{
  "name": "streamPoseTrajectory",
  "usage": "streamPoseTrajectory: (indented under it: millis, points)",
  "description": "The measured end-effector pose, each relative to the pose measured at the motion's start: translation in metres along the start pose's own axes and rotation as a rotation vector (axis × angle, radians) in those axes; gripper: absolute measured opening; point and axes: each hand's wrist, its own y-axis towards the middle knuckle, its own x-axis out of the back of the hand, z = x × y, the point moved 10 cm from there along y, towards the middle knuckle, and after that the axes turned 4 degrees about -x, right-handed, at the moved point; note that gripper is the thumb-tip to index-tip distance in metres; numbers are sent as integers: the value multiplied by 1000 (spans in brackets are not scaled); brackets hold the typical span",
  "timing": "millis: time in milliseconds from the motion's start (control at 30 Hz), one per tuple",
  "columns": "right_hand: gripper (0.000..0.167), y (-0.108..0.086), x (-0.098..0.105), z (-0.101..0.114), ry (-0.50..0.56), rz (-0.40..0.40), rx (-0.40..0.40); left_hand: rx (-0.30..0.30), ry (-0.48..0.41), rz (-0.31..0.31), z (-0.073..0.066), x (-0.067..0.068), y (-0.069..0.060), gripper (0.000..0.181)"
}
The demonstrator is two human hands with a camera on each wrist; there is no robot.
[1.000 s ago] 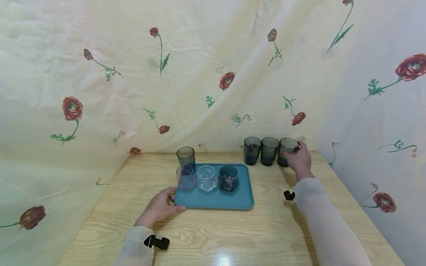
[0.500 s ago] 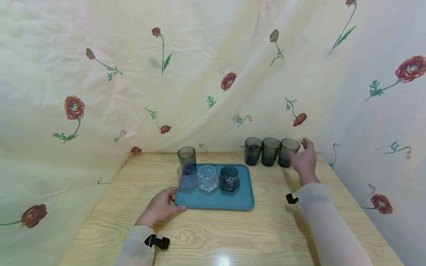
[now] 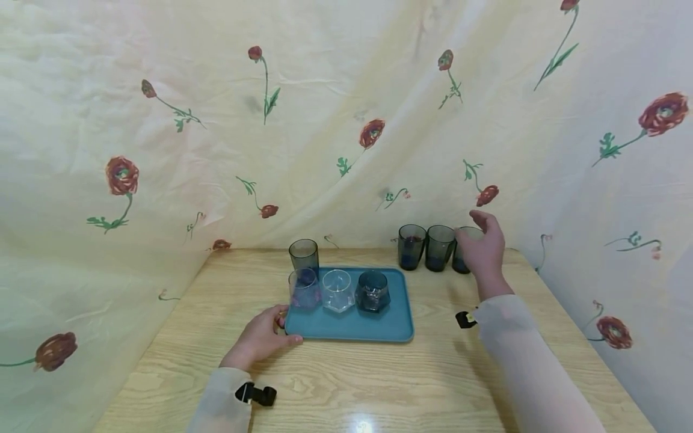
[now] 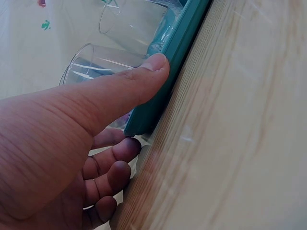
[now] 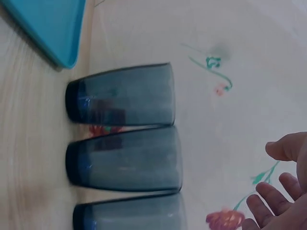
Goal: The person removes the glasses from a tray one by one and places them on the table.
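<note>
My left hand [image 3: 261, 338] holds the front left corner of the blue tray [image 3: 346, 328]. In the left wrist view, the thumb lies along the tray's rim and the curled fingers are at its corner. On the tray stand a pinkish clear glass [image 3: 304, 291], a clear faceted glass [image 3: 337, 291] and a dark faceted glass [image 3: 372, 293]. My right hand [image 3: 483, 249], fingers spread and holding nothing, is raised by the rightmost smoky tumbler [image 3: 460, 263], partly hiding it. That tumbler stands in a row with the middle tumbler [image 3: 440, 248] and the left tumbler [image 3: 411, 248].
Another smoky tumbler [image 3: 304, 255] stands behind the tray's back left corner. All this sits on a pale wooden table [image 3: 335, 385]. A flowered cloth [image 3: 314, 150] hangs behind the table and at its sides.
My right hand has let go of the rightmost tumbler, drawn back to the right, then moved up and left in front of it. The left hand and tray stay put.
</note>
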Motion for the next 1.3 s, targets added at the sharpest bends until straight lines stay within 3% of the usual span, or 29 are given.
streamPoseTrajectory:
  millis: [267,633,1300]
  points:
    - [55,-5,-23,28,-6,50,118,-12,8,1,0,0,1,95]
    - [57,-18,-71,57,-44,166,234,-10,21,-2,0,0,1,95]
    - [64,-40,-146,75,78,368,205,-7,11,-2,-1,1,0,93]
